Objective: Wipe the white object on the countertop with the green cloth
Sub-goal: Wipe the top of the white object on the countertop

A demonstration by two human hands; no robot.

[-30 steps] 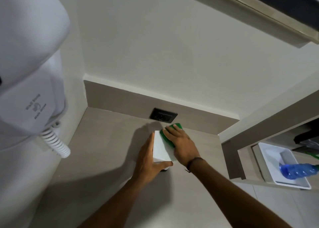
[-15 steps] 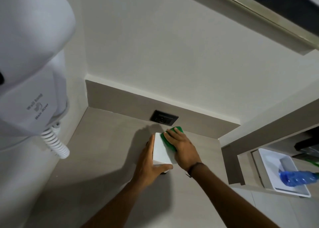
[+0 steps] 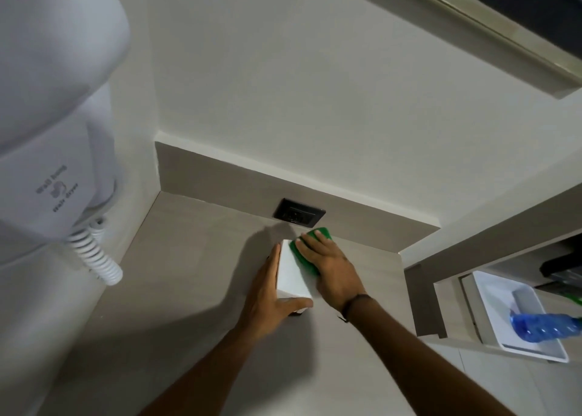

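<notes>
A white box-shaped object (image 3: pixel 291 274) stands on the grey countertop (image 3: pixel 189 258) close to the back wall. My left hand (image 3: pixel 267 292) grips its left side, with the thumb wrapped under the near corner. My right hand (image 3: pixel 330 267) lies flat on top of it and presses the green cloth (image 3: pixel 307 255) against the top face. The cloth shows only around my fingers, at the far end of the object and along its right part. The right side of the object is hidden under my hand.
A black wall socket (image 3: pixel 299 215) sits in the backsplash just behind the object. A white wall-mounted hair dryer (image 3: pixel 53 125) with a coiled cord (image 3: pixel 94 255) hangs at the left. At the right, a lower shelf holds a white tray (image 3: pixel 491 308) with a blue bottle (image 3: pixel 541 327).
My right hand and the green cloth have shifted slightly along the top of the white object. My left hand keeps the same hold.
</notes>
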